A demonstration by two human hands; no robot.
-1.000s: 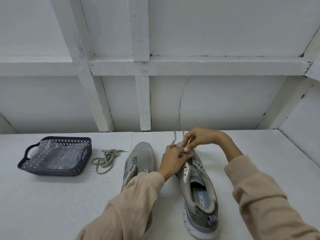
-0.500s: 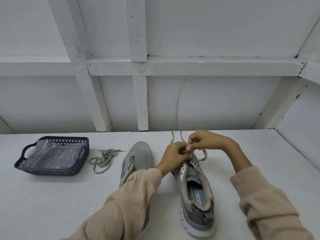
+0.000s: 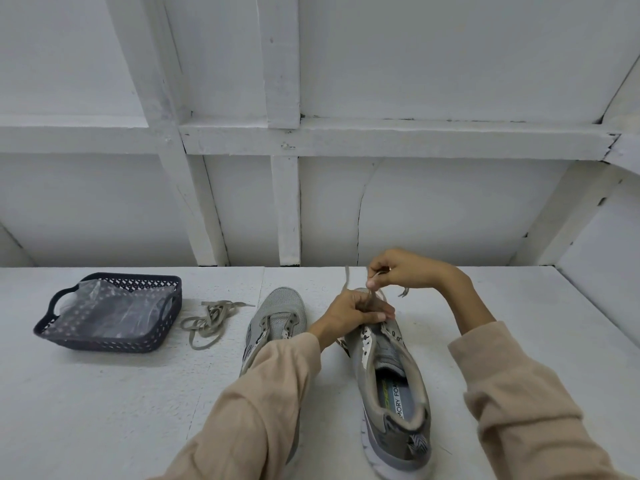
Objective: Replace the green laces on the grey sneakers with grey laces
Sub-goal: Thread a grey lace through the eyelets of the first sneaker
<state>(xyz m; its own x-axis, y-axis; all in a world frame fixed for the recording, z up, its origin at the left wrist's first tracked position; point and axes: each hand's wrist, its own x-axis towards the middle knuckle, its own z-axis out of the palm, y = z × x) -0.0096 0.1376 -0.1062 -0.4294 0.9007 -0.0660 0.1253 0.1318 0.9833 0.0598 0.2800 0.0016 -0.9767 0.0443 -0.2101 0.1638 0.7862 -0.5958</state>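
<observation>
While left hand (image 3: 349,311) pins the sneaker (image 3: 388,372), right hand (image 3: 401,270) raised, grip pinching the lace (image 3: 372,296)

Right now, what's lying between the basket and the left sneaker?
A loose bundle of laces lies on the table, between the dark basket and the left sneaker, touching neither. The head view shows it.

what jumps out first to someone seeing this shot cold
Two hands meet over the toe end of the right-hand grey sneaker at centre: the left hand presses on its eyelets while the right hand pinches a lace lifted just above. Beside it stands the other sneaker, unlaced, and further left a loose lace bundle lies next to a dark basket holding clear plastic.
</observation>
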